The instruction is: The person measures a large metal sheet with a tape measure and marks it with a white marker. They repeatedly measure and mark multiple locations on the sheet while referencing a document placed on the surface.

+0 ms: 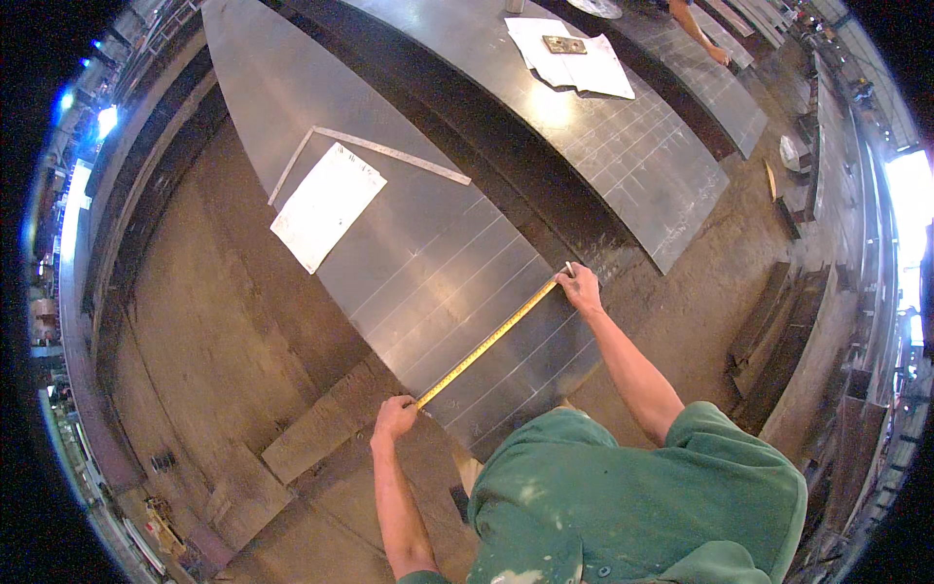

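A yellow tape measure (486, 344) is stretched across a long grey metal plate (389, 282) marked with several pale parallel lines. At the plate's left edge, my left hand (394, 419) is closed on one end of the tape. My right hand (581, 289) pinches the other end by the right edge, with a small white stick (569, 269), like chalk, poking up between its fingers. Whether the tape's case is inside either hand is hidden. Farther up the plate lie a metal square (404, 158) and a white paper sheet (331, 206) with writing, partly over one arm of the square.
A second lined metal plate (623, 156) lies to the right, bearing papers (603, 70) and a small brownish block (564, 45). At the far right another person's hand (718, 54) rests over a third plate. Steel pieces (778, 331) lie on the right floor, flat bars (326, 414) at left.
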